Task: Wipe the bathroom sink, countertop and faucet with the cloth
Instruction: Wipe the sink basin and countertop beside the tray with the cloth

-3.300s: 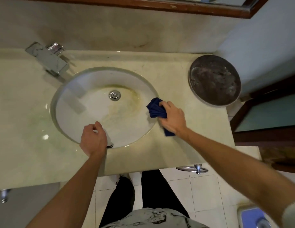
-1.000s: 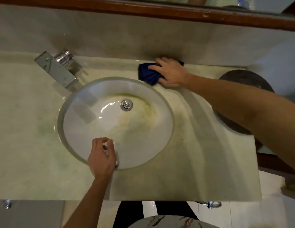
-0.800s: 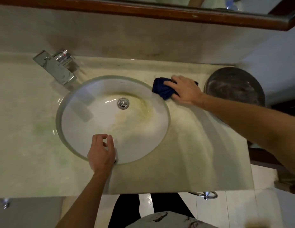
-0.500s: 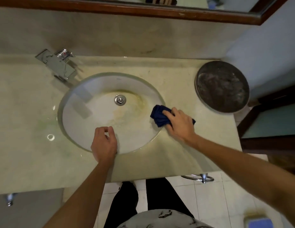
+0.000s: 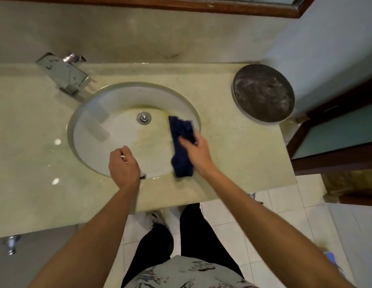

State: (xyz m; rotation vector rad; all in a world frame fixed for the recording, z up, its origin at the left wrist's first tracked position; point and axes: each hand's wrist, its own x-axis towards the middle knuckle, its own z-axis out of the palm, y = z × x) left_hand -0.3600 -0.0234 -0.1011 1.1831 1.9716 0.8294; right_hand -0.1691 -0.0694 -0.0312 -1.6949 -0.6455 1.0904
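Note:
A round white sink (image 5: 110,129) with yellowish stains near its drain (image 5: 143,117) is set into a beige marble countertop (image 5: 233,146). My right hand (image 5: 196,153) grips a dark blue cloth (image 5: 182,142) inside the basin's right side, the cloth hanging down over the front right rim. My left hand (image 5: 123,169) rests on the sink's front rim with fingers loosely curled and a small pale thing showing between the fingertips. A chrome faucet (image 5: 64,74) stands at the back left of the basin.
A round dark metal tray (image 5: 263,93) sits on the counter's back right corner, next to a wall and a wooden door frame (image 5: 330,161). A mirror frame (image 5: 181,5) runs above the backsplash. My legs stand on white floor tiles below the counter edge.
My right hand carried the cloth from the back of the counter, forward along the right rim, and now into the basin's right side. My left hand stayed on the front rim.

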